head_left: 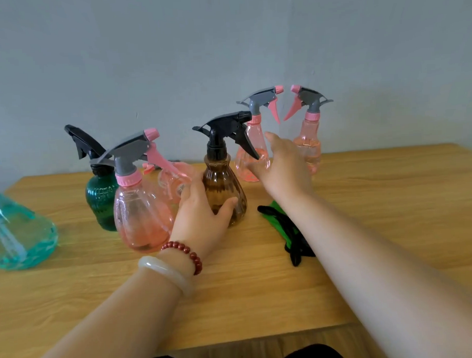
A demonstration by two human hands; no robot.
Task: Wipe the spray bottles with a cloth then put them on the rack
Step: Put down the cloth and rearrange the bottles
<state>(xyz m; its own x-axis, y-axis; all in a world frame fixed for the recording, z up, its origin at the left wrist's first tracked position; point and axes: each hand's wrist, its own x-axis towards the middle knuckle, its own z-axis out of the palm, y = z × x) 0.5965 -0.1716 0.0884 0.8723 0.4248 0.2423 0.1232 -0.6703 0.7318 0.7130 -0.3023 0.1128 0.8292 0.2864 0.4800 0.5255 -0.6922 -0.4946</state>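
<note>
Curling round brown bottle (225, 185), left grip (201, 218); right grip (283, 168) outspread.

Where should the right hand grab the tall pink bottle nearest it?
Probably the slim upper body of the tall pink bottle, below the collar, coming from the front right, where the right hand is. It stands upright and widens toward the base, and the brown bottle crowds its left.
</note>
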